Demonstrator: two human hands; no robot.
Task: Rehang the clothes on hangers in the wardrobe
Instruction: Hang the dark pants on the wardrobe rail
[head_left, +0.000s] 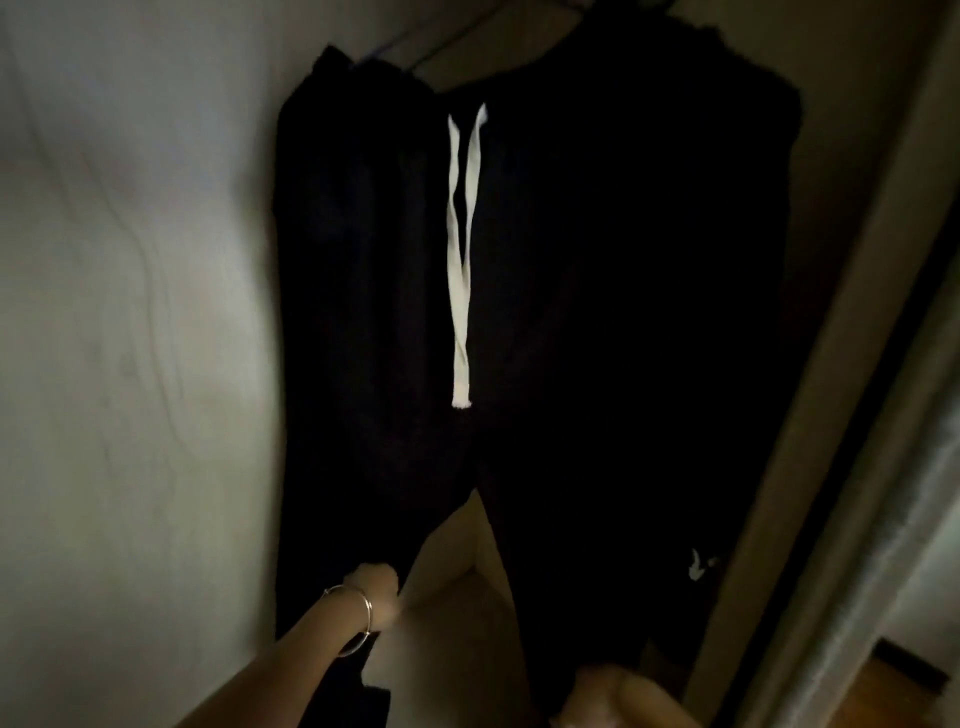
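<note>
Noted left hand (373, 590) at 7 o'clock gripping leg of black trousers (597, 312); cannot tell grip of right hand (613, 699), blurred at 6 o'clock. Could slide trousers off hanger (441, 49) at 12 o'clock if tugged

The single head camera looks forward, tilted slightly upward, close into a dim wardrobe (810, 467) at hanging black trousers (597, 312).

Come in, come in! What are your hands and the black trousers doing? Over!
Left hand grips leg of hanging black drawstring trousers. Right hand low, blurred, grip unclear. No obstruction seen.
</note>
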